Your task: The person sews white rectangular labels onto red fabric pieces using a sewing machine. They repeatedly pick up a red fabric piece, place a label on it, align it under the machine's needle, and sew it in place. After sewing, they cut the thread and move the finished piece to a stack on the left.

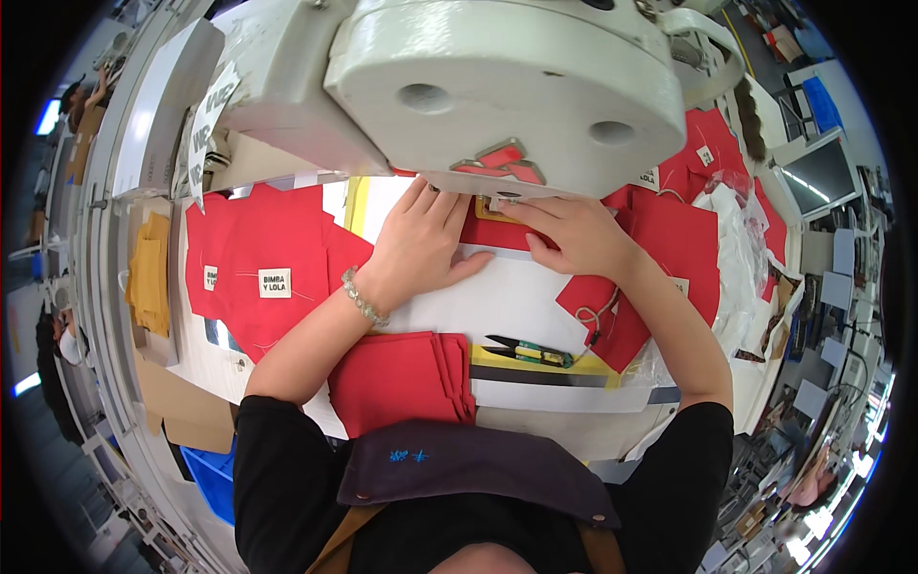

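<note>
A large white sewing machine head [507, 105] hangs over the work and hides part of it. Beneath it lies a red fabric piece [492, 235], with a small yellow-edged part [490, 212] on top. My left hand [426, 239] rests flat at the left of this piece, fingers stretched and thumb spread. From the right, my right hand [574, 234] reaches in with its fingers extended at the yellow-edged part and its thumb apart. The machine covers some fingertips. Green-and-black thread snips [528, 351] lie on the near side of the white work surface [478, 306].
Red pieces with white labels [277, 249] spread at the left; more red pieces [684, 249] lie right beside clear plastic [734, 249]. A red fabric stack [397, 383] sits near me. Yellow pieces [148, 277] fill a tray at far left. A screen [818, 177] stands at right.
</note>
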A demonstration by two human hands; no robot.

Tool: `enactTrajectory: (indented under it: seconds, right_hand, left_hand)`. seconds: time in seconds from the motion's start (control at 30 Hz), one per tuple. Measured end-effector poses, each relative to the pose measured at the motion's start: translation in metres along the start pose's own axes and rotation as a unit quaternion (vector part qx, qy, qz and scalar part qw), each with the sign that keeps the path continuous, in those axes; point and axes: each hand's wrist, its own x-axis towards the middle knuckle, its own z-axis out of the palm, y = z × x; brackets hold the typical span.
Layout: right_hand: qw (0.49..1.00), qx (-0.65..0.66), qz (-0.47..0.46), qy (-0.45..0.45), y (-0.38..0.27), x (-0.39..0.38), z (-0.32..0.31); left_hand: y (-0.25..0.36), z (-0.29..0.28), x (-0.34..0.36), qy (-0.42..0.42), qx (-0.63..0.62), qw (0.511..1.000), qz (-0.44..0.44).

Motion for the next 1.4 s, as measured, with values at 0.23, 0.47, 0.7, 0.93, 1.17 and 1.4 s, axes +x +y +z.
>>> enactTrajectory:
  seconds: [0.23, 0.47, 0.7, 0.93, 1.17, 1.4]
  right_hand:
    - [0.999, -0.039, -0.001, 0.0, -0.006, -0.003, -0.003]
    - [0.998, -0.068, -0.004, 0.004, 0.002, -0.003, 0.0]
    - [0.996, -0.088, -0.01, 0.009, 0.016, 0.003, -0.001]
    - [0.997, -0.08, -0.003, -0.017, 0.013, 0.004, -0.004]
    - [0.997, -0.082, -0.007, 0.015, 0.009, 0.0, -0.004]
    - [0.98, -0.193, -0.032, 0.044, -0.004, -0.014, -0.012]
  left_hand:
    - [0.0, 0.001, 0.003, -0.004, 0.024, 1.0, 0.013]
    - [-0.005, 0.0, 0.01, 0.031, 0.044, 0.997, 0.047]
    - [-0.016, 0.004, 0.016, 0.015, 0.049, 0.998, 0.026]
    - [-0.016, 0.001, 0.012, 0.015, 0.036, 0.999, 0.025]
    - [-0.015, 0.0, 0.011, 0.002, 0.034, 0.999, 0.016]
    - [-0.014, 0.002, 0.014, 0.013, 0.035, 0.999, 0.028]
